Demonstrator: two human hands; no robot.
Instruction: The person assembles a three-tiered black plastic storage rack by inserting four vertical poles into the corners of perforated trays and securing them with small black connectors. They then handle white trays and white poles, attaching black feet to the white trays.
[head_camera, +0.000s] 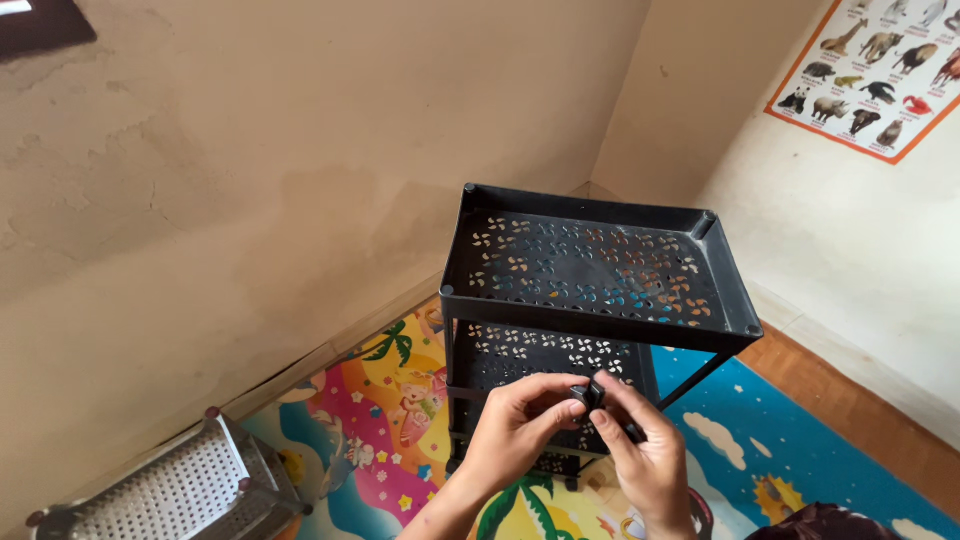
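Black small part (590, 393) pinched between both hands, left (515, 425) and right (645, 455), before black plastic rack (600, 275).

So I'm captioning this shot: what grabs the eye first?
A black perforated shelf rack stands mid-frame in the room's corner. Just below its top tray, the left hand and right hand pinch a small black part. Underneath lies a bright cartoon play mat.

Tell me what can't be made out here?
- Small black part: head view, both hands' fingers cover most of it, so its shape is unclear.
- Black rack: its feet are hidden behind the left hand and right hand.
- Metal basket: cut off by the bottom edge.
- Animal poster: cut off at the corner.
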